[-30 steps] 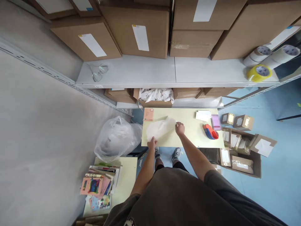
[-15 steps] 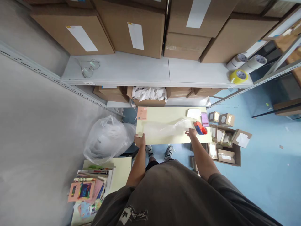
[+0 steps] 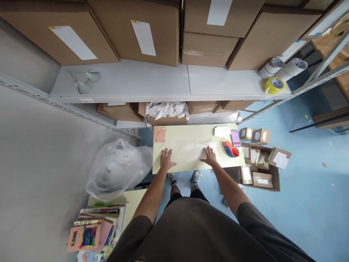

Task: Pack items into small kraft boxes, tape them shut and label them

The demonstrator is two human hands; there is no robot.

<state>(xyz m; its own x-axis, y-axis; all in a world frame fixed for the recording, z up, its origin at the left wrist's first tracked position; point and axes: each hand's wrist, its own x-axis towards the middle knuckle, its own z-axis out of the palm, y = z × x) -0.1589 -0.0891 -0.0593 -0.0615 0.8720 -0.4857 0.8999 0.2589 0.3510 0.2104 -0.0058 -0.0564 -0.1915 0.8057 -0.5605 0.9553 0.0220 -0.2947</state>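
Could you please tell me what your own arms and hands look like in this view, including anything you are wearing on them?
Both arms are bare below short sleeves. The left hand and right hand wear no gloves, and the left forearm and right forearm show no watch or band. The left sleeve and right sleeve are plain, dark grey-brown T-shirt cloth.

Dark grey short-sleeved T-shirt point(image 3: 191, 233), wide sleeves point(image 3: 139, 233) ending above the elbows, small white print point(image 3: 140, 259) at the lower edge, black shorts point(image 3: 188, 194), grey-and-white lace-up sneakers point(image 3: 196, 178), bare left hand point(image 3: 167, 159), bare right hand point(image 3: 209, 156)
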